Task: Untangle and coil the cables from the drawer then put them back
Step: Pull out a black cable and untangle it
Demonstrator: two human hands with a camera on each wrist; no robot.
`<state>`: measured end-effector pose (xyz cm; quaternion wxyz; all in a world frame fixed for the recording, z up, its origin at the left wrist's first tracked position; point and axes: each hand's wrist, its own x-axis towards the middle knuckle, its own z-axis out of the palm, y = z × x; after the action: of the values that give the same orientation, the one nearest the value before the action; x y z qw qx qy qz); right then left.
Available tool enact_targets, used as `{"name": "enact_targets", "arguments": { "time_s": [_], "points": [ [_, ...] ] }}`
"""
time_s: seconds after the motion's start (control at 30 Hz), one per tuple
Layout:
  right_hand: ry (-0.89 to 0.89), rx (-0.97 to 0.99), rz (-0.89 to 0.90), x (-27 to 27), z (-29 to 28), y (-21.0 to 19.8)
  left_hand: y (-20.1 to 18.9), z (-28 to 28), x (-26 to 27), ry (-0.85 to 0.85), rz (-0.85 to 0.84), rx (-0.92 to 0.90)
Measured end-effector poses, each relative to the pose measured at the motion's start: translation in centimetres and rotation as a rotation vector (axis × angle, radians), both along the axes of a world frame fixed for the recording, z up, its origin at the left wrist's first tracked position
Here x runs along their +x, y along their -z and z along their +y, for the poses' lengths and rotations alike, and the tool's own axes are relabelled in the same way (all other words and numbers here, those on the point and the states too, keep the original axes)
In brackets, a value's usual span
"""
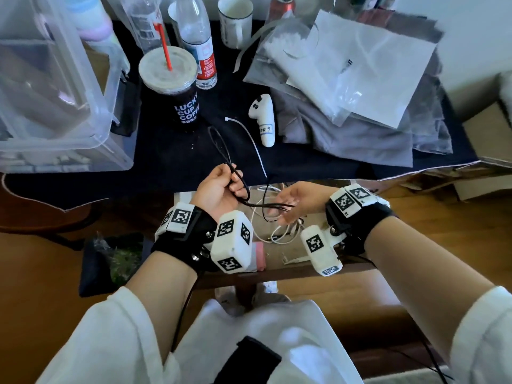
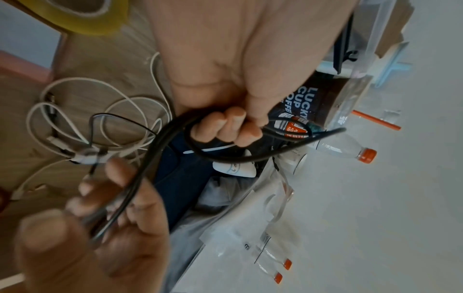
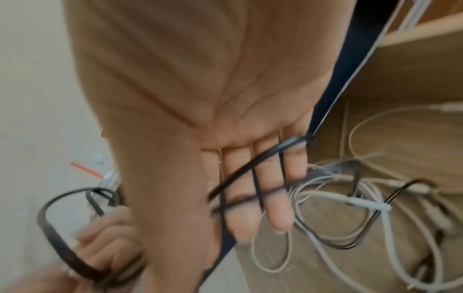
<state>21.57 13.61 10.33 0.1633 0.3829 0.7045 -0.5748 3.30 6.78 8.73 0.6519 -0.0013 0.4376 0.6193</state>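
My left hand [image 1: 219, 189] grips the black cable [image 1: 250, 202] loops. Its strands run toward three o'clock across my right hand [image 1: 297, 202], whose straight, spread fingers merely support them.

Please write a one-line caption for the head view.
Left hand grips looped black cable; open right hand under its strands.

Black cable [image 3: 253, 168] crosses straight right-hand fingers [image 3: 280, 198] above white cables [image 3: 350, 198].

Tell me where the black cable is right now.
In the head view the black cable is gripped in the left hand, looping above it, its strands trailing across the open right hand above the open drawer.
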Motion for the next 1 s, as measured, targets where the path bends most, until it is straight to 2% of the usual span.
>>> {"name": "enact_targets", "arguments": {
  "time_s": [0.13,0.27,0.37,0.43,0.53,0.63,0.7,0.8,0.87,1.0],
  "points": [
    [0.169,0.226,0.005,0.9,-0.7,-0.4,-0.3,-0.7,0.3,0.053,0.091,-0.049],
    [0.266,0.337,0.041,2.0,-0.5,-0.7,-0.5,-0.9,0.5,0.076,0.167,-0.1],
    [0.364,0.442,0.161,1.6,-1.1,-2.2,-0.6,-1.3,0.6,0.069,0.142,-0.093],
    [0.412,0.477,0.274,1.1,-1.4,-3.6,-0.9,-1.4,0.3,0.037,0.058,-0.07],
    [0.49,0.422,0.442,0.4,-1.5,-5.7,-1.7,-1.2,-0.1,0.016,-0.005,-0.073],
    [0.538,0.353,0.522,0.0,-1.2,-7.2,-2.4,-1.3,0.8,0.141,0.213,-0.033],
    [0.573,0.296,0.56,-0.3,-1.3,-7.6,-2.1,-1.4,1.5,0.211,0.267,-0.014],
    [0.625,0.245,0.611,-0.9,-1.5,-7.8,-1.6,-1.3,2.5,0.442,0.168,0.044],
    [0.691,0.189,0.655,-1.2,-1.4,-7.9,-1.5,-1.2,3.8,0.582,0.239,0.042],
    [0.729,0.163,0.666,-1.6,-1.1,-8.3,-2.4,-0.3,6.3,0.579,0.321,-0.004]
  ]
}}
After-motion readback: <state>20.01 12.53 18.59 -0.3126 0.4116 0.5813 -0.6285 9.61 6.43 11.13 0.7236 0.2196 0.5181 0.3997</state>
